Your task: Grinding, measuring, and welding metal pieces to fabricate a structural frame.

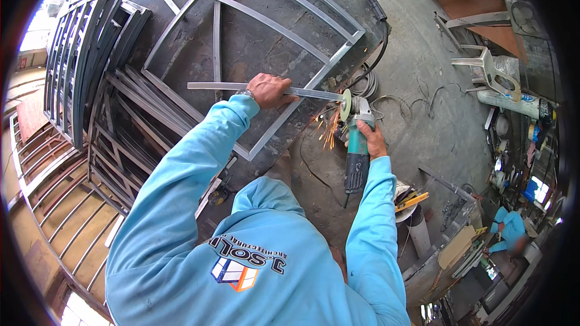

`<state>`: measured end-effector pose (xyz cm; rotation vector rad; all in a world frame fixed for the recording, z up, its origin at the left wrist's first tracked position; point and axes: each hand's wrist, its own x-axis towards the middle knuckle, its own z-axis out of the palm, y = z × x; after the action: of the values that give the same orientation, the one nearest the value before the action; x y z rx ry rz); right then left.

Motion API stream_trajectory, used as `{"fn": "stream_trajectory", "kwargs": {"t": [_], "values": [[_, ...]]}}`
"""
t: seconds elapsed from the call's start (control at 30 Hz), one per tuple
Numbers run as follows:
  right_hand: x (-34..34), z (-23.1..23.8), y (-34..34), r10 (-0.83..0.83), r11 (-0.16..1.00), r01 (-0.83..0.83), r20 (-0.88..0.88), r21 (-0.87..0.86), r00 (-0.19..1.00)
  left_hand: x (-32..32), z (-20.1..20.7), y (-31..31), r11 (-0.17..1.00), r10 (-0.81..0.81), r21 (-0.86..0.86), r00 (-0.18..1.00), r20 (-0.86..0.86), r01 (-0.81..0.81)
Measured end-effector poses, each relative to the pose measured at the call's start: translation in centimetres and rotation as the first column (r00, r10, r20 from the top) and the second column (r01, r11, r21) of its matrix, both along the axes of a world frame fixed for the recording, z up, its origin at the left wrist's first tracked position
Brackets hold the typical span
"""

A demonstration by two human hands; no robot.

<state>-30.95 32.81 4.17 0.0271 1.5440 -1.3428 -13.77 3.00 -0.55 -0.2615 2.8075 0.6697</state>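
Note:
My left hand [270, 90] is closed around a slim square metal tube [315, 93], which it holds level over the dark worktable. In my right hand [373, 137] is a green and black angle grinder [356, 157], gripped near its head. Its pale disc [345, 106] meets the right end of the tube. Orange sparks [330, 130] spray downward from below that contact. Beneath the tube, a welded metal frame [275, 134] with curved bars lies on the worktable [266, 36].
Stacked metal frames [78, 66] and loose bars [154, 105] crowd the left. A welding holder [371, 1] with black cable sits at the table's right edge, near coiled cable [364, 84]. A white plastic chair [486, 69] lies at right. Another person [510, 226] is far right.

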Motion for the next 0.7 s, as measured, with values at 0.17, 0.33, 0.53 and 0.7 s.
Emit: {"fn": "stream_trajectory", "kwargs": {"t": [0.17,0.33,0.53,0.7], "values": [[-0.1,-0.4,-0.1,0.026,0.999,-0.026,-0.008,0.031,1.000,-0.1,-0.2,0.1,1.000,-0.008,0.012,1.000,-0.027,0.008],[2.1,-1.9,1.9,-0.024,0.996,0.024,0.005,0.088,1.000,0.1,-0.5,-0.1,1.000,0.004,-0.005,0.999,-0.036,-0.004],[0.1,-1.4,0.1,0.000,0.999,0.003,-0.064,0.035,0.998,0.2,-0.1,-0.1,1.000,-0.001,-0.015,0.999,-0.053,0.000],[-0.4,-1.8,-0.1,-0.009,0.999,0.011,-0.048,0.038,0.999,0.0,-0.4,0.2,1.000,-0.007,-0.031,0.999,-0.049,0.005]]}}
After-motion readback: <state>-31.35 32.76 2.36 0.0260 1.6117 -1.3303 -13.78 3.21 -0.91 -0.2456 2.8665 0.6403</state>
